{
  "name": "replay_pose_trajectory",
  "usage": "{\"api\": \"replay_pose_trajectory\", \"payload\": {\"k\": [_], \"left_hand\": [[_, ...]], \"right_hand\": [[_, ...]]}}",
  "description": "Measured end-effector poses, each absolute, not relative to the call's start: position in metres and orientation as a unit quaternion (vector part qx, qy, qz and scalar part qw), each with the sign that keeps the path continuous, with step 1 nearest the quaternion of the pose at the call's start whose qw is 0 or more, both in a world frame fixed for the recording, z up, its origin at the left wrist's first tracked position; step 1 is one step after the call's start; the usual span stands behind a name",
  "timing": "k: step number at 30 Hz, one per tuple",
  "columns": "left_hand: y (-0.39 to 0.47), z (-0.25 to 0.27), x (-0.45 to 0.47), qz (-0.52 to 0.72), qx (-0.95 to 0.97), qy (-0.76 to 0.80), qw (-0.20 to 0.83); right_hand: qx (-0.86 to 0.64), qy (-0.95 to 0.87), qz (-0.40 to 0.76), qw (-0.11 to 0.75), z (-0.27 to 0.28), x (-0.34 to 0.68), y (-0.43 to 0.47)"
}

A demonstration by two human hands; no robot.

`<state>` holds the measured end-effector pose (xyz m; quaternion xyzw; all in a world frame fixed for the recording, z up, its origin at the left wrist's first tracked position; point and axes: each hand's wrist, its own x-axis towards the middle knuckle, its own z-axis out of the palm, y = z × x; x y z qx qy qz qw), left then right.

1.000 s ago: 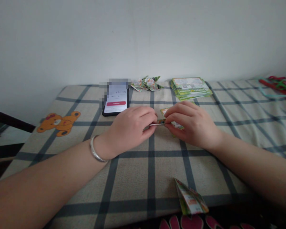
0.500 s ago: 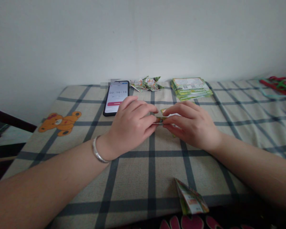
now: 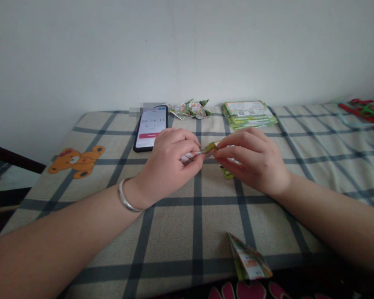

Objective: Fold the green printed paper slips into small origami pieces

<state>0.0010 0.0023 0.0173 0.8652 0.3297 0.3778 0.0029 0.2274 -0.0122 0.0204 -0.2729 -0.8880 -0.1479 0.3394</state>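
Note:
Between my two hands is a folded piece of printed paper (image 3: 210, 148), green, white and orange. My left hand (image 3: 176, 160) pinches its left part between thumb and fingers, and a pale strip of it shows under the knuckles. The fingers of my right hand (image 3: 252, 160) close on its right part. More green-edged paper (image 3: 227, 172) shows beneath the right fingers; whether it is the same piece I cannot tell. Near the table's front edge lies a folded paper triangle (image 3: 249, 259).
A phone (image 3: 151, 128) running a timer lies behind my left hand. Folded paper pieces (image 3: 191, 109) and a stack of printed sheets (image 3: 249, 114) are by the wall. Red and green items (image 3: 366, 111) sit at far right. A bear picture (image 3: 77, 162) marks the checked cloth (image 3: 171, 232).
The folded paper has been lifted and turned a little between my fingers, so more of it shows. My left fingers have curled in closer. The triangle in front has stayed put.

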Motion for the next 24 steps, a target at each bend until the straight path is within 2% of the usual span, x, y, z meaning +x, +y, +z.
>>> {"api": "replay_pose_trajectory", "payload": {"k": [6, 15, 24], "left_hand": [[0.0020, 0.0147, 0.0028, 0.373, 0.864, 0.336, 0.046], [0.0016, 0.0135, 0.0043, 0.359, 0.873, 0.324, 0.055], [-0.0003, 0.0150, 0.0031, 0.337, 0.887, 0.314, -0.017]], "right_hand": [[-0.279, -0.886, -0.133, 0.345, 0.0196, 0.2260, -0.0096], [-0.297, -0.879, -0.111, 0.356, 0.0185, 0.2237, -0.0092], [-0.308, -0.876, -0.104, 0.356, 0.0181, 0.2211, -0.0080]]}}
